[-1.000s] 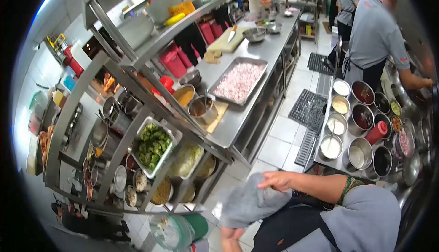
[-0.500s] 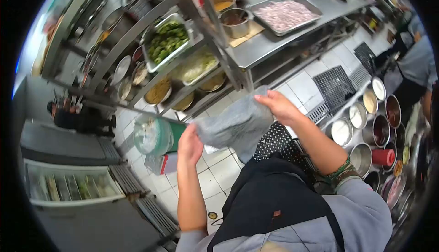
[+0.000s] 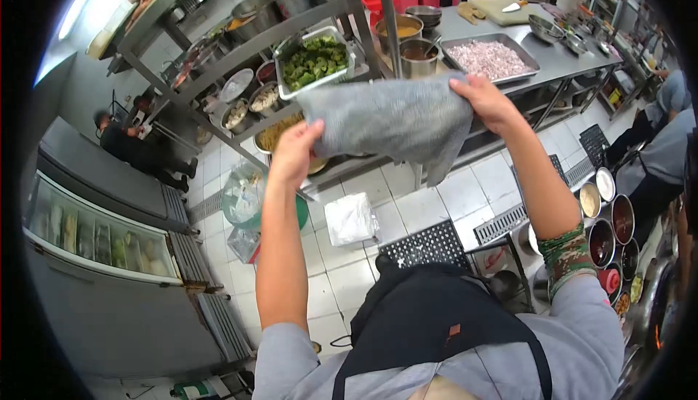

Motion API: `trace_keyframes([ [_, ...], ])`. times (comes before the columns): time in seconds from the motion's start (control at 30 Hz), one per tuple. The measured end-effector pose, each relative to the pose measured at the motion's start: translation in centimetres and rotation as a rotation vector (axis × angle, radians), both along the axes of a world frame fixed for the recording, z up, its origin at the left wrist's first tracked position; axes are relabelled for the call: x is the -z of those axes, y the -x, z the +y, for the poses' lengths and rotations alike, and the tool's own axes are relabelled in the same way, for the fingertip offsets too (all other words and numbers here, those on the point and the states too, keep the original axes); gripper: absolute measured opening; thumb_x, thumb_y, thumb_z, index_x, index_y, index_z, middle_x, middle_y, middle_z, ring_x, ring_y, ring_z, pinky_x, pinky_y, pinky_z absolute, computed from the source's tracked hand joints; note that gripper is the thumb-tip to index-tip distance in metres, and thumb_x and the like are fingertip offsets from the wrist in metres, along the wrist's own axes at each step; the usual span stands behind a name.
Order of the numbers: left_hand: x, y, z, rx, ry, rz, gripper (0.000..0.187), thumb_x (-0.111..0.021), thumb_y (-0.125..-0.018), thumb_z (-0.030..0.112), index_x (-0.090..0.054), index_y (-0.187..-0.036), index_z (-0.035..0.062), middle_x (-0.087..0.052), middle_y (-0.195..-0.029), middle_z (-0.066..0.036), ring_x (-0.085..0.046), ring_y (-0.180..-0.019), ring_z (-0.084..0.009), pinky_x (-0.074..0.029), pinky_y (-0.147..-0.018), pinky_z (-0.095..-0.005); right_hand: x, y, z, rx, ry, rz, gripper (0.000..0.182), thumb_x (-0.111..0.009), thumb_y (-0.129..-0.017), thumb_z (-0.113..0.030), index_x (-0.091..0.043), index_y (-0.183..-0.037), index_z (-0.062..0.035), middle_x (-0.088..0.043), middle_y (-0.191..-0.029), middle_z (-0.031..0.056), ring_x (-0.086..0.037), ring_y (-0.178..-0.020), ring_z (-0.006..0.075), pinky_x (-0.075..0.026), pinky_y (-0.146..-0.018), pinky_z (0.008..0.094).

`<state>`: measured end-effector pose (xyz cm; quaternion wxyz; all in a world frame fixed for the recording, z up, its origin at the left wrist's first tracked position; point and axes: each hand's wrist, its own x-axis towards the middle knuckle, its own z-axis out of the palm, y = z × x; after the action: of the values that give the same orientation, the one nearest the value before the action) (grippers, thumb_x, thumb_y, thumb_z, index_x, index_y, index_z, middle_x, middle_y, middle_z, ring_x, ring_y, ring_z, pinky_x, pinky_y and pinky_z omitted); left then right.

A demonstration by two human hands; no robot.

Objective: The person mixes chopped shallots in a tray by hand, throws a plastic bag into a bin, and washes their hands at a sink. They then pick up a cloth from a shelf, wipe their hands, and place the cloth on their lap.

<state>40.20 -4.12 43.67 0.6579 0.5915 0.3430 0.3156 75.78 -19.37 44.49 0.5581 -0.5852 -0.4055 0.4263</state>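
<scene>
A grey cloth [image 3: 392, 116] is stretched between my two hands in front of me, its lower right corner hanging down. My left hand [image 3: 294, 151] pinches its left end, and my right hand [image 3: 488, 100] grips the upper right corner between thumb and fingers. Behind the cloth, a white tray of green peppers [image 3: 315, 64] sits on the metal shelf. Beyond my right hand, a metal tray of chopped pale pink meat [image 3: 491, 58] rests on the steel table [image 3: 538, 77].
A white package [image 3: 351, 218] lies on the tiled floor beside a black perforated mat [image 3: 427, 245]. A green bin with a plastic bag [image 3: 246, 195] stands left. Several metal pots [image 3: 602, 240] line the right side. People [image 3: 138, 149] are at the far left and right.
Both hands have risen and moved forward, spreading the cloth wider and flatter. My view has tilted up, showing more of the table and the white package on the floor.
</scene>
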Motion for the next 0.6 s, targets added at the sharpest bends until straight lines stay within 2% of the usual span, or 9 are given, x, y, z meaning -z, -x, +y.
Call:
trace_keyframes([
  [0.13, 3.1, 0.4, 5.2, -0.26, -0.297, 0.215, 0.028, -0.061, -0.091, 0.027, -0.063, -0.09, -0.0007, -0.065, -0.085, -0.002, -0.056, -0.071, -0.0131, -0.044, -0.063, -0.0292, -0.2, -1.4, 1.2, 0.234, 0.124, -0.423, 0.034, -0.064, -0.09, -0.033, -0.062, -0.097, -0.0002, -0.063, -0.087, 0.0026, -0.057, -0.081, 0.0112, -0.045, -0.07, 0.0293],
  [0.17, 1.6, -0.3, 4.3, -0.314, -0.455, 0.408, 0.031, -0.062, -0.089, 0.028, -0.058, -0.09, -0.0027, -0.064, -0.081, -0.006, -0.056, -0.07, -0.0175, -0.045, -0.065, -0.0314, 0.1, -1.8, 2.0, 0.246, 0.12, -0.371, 0.03, -0.066, -0.088, -0.034, -0.062, -0.093, -0.0037, -0.062, -0.082, 0.0007, -0.055, -0.073, 0.011, -0.044, -0.062, 0.0302],
  [0.27, 2.6, -1.0, 6.1, -0.537, -1.001, 0.651, 0.03, -0.068, -0.085, 0.026, -0.056, -0.091, -0.0012, -0.062, -0.078, -0.007, -0.055, -0.07, -0.019, -0.046, -0.066, -0.0328, -1.6, -1.7, 2.6, 0.194, 0.097, -0.036, 0.03, -0.065, -0.088, -0.028, -0.065, -0.096, 0.0004, -0.063, -0.082, 0.007, -0.057, -0.076, 0.0165, -0.046, -0.072, 0.034],
  [0.3, 2.5, -1.1, 6.8, -0.531, -0.906, 0.611, 0.029, -0.069, -0.084, 0.025, -0.056, -0.092, -0.0003, -0.061, -0.078, -0.006, -0.055, -0.07, -0.0186, -0.046, -0.066, -0.0327, -2.1, -1.9, 2.7, 0.146, 0.019, 0.137, 0.03, -0.066, -0.087, -0.017, -0.061, -0.111, -0.001, -0.06, -0.091, 0.0072, -0.056, -0.083, 0.0161, -0.045, -0.076, 0.0335],
  [0.37, 0.8, -1.3, 7.5, -0.519, -0.717, 0.528, 0.028, -0.072, -0.082, 0.023, -0.056, -0.092, 0.0016, -0.061, -0.078, -0.005, -0.057, -0.071, -0.0177, -0.046, -0.066, -0.0324, -3.7, -2.2, 1.8, 0.046, -0.068, 0.099, 0.039, -0.065, -0.084, -0.009, -0.057, -0.122, -0.0035, -0.058, -0.098, 0.007, -0.054, -0.088, 0.0158, -0.044, -0.078, 0.0323],
  [0.4, -0.5, -1.1, 7.7, -0.351, -0.24, 0.308, 0.021, -0.07, -0.082, 0.014, -0.057, -0.094, 0.0031, -0.062, -0.084, -0.005, -0.057, -0.074, -0.0144, -0.047, -0.067, -0.03, -4.3, -2.4, 1.5, -0.005, -0.112, 0.081, 0.045, -0.064, -0.083, -0.005, -0.054, -0.127, -0.0047, -0.056, -0.102, 0.0068, -0.054, -0.091, 0.0156, -0.043, -0.079, 0.0317],
  [0.43, -2.9, -1.2, 6.0, -0.226, -0.081, 0.063, 0.02, -0.069, -0.082, 0.011, -0.058, -0.098, 0.0037, -0.061, -0.083, -0.004, -0.056, -0.074, -0.0127, -0.046, -0.068, -0.0285, -4.7, -2.6, 1.3, -0.046, -0.148, 0.044, 0.055, -0.062, -0.079, 0.0, -0.052, -0.132, -0.0093, -0.054, -0.095, 0.004, -0.052, -0.087, 0.0107, -0.04, -0.075, 0.0221],
  [0.47, -5.0, -1.2, 4.1, -0.096, 0.078, -0.178, 0.021, -0.067, -0.083, 0.008, -0.059, -0.102, 0.0044, -0.06, -0.082, -0.003, -0.055, -0.074, -0.0111, -0.045, -0.068, -0.0269, -4.9, -2.9, 1.4, -0.03, -0.158, -0.116, 0.055, -0.063, -0.079, 0.0, -0.052, -0.132, -0.0102, -0.053, -0.094, 0.0035, -0.051, -0.086, 0.011, -0.041, -0.075, 0.0225],
  [0.6, -7.1, -0.4, 3.6, 0.134, -0.325, 0.226, 0.03, -0.066, -0.081, 0.004, -0.062, -0.111, 0.0017, -0.064, -0.087, -0.003, -0.059, -0.079, -0.0141, -0.047, -0.075, -0.0275, -5.0, -4.6, 2.0, 0.088, -0.178, -0.727, 0.048, -0.067, -0.078, -0.006, -0.059, -0.124, -0.0129, -0.055, -0.091, 0.0069, -0.052, -0.087, 0.0126, -0.044, -0.075, 0.0269],
])
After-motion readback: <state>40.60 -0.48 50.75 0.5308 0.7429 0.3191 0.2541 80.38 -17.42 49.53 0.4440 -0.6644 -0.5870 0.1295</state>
